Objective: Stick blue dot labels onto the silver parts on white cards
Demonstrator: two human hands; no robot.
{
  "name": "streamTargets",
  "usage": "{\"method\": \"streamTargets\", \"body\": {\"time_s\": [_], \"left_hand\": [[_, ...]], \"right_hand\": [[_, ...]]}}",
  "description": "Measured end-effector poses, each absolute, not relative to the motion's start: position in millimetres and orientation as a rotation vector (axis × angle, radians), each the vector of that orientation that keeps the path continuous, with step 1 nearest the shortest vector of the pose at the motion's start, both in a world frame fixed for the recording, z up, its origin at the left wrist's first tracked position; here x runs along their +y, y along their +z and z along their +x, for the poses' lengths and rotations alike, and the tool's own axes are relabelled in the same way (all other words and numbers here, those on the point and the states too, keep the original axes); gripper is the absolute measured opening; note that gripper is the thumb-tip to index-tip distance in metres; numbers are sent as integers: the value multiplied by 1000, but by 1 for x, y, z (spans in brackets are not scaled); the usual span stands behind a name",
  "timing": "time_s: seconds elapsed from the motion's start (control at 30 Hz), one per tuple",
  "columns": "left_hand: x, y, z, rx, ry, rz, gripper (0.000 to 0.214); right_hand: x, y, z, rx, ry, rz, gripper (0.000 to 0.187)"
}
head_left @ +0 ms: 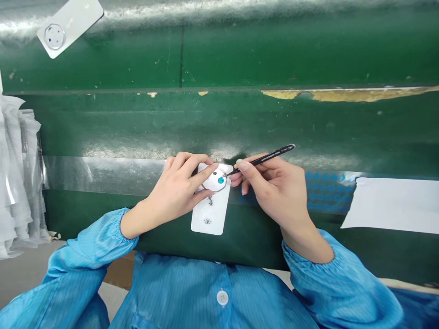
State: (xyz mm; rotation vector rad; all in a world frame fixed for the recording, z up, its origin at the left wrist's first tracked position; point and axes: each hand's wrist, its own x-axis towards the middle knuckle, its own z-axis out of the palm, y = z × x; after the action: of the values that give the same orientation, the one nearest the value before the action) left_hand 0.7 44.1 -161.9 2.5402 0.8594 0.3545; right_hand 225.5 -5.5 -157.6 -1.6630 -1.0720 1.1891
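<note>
A small white card [211, 212] lies on the green work surface [240, 123] in front of me, with a round clear blister and a blue dot [221, 180] near its top. My left hand [178, 187] pinches the top of the card, thumb and forefinger closed around the blister. My right hand [270, 187] grips black tweezers [264, 159] like a pen, their tip touching the blue dot. Both arms are in blue sleeves.
A second white card [68, 25] with a round blister lies at the far left on the green belt. Clear plastic bags [18, 178] are stacked at the left edge. A white sheet [394, 203] sits at the right, beside a blue patterned strip [322, 189].
</note>
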Motion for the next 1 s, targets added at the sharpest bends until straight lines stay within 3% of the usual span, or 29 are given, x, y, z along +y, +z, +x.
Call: {"method": "streamTargets", "body": {"time_s": [0.2, 0.4, 0.57, 1.0], "left_hand": [[42, -160, 1, 900, 281, 2507, 50], [41, -158, 1, 909, 252, 2524, 58], [38, -164, 1, 938, 291, 2519, 55], [42, -167, 5, 952, 232, 2518, 60]], "right_hand": [[-8, -158, 224, -1136, 1084, -1636, 19], [-17, -156, 233, -1588, 491, -1531, 18], [-39, -155, 231, -2215, 327, -1403, 40], [-58, -153, 206, -2694, -106, -1595, 53]]}}
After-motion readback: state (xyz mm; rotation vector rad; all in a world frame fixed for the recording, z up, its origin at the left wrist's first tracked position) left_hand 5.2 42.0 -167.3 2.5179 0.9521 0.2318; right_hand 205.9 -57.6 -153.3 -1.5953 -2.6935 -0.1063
